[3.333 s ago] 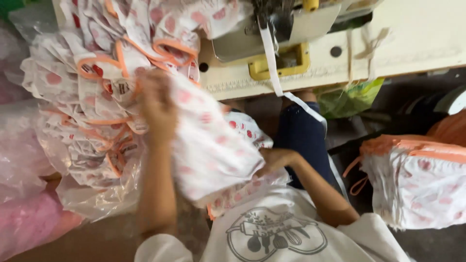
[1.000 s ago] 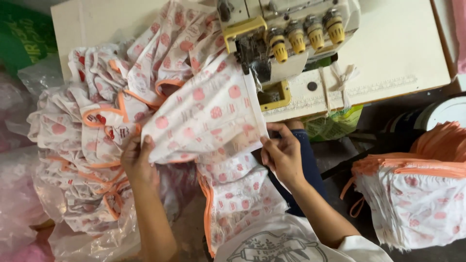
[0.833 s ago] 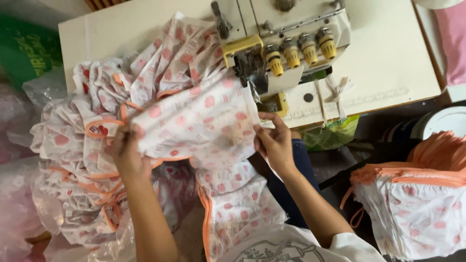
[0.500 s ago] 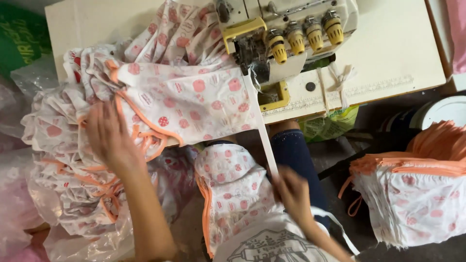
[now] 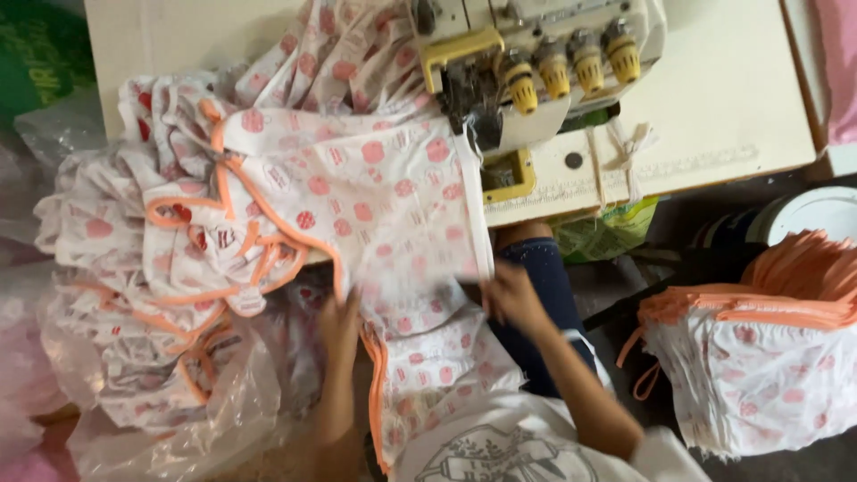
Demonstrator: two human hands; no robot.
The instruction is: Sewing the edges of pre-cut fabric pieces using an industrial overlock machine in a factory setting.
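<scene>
Both hands point(image 5: 513, 299) dropped to lap fabric point(image 5: 428, 357), beside sewing machine point(image 5: 536, 62).

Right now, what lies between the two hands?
In the head view, the white red-dotted fabric piece hangs off the table edge between the left hand and the right hand; both hands touch its lower edge, blurred by motion.
</scene>
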